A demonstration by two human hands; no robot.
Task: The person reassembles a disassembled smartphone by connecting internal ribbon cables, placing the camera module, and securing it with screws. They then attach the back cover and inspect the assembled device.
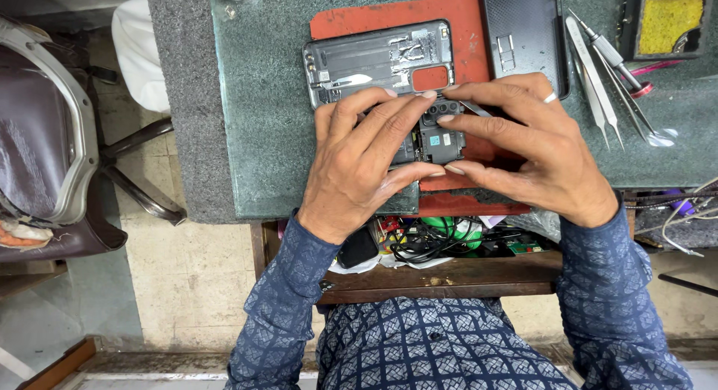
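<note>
Red rubber, a work mat (389, 20), lies on the green stone surface (262, 151) and carries everything you are handling. Take the opened phone (440, 136) as the landmark: it sits on the mat's near part, its circuit board and camera module bared, mostly covered by your fingers. Your left hand (359, 162) clamps it from the left, thumb under the near edge and fingertips curled over the far edge, which pins it flat. Your right hand (535, 151) closes on it from the right, thumb and forefinger pinched on a thin metal tool (473, 108) whose tip points at the camera module; a ring shows on one finger.

Just beyond the phone lies its grey inner frame (374, 61), face up, kept near but out of the way. Beyond and to the right of the phone rests a black back cover (523, 31). Well right of the phone, tweezers (598, 83) lie side by side within reach, with a yellow sponge (668, 22) in its holder past them. Nearer you than the phone, an open drawer (441, 244) holds tangled cables.
</note>
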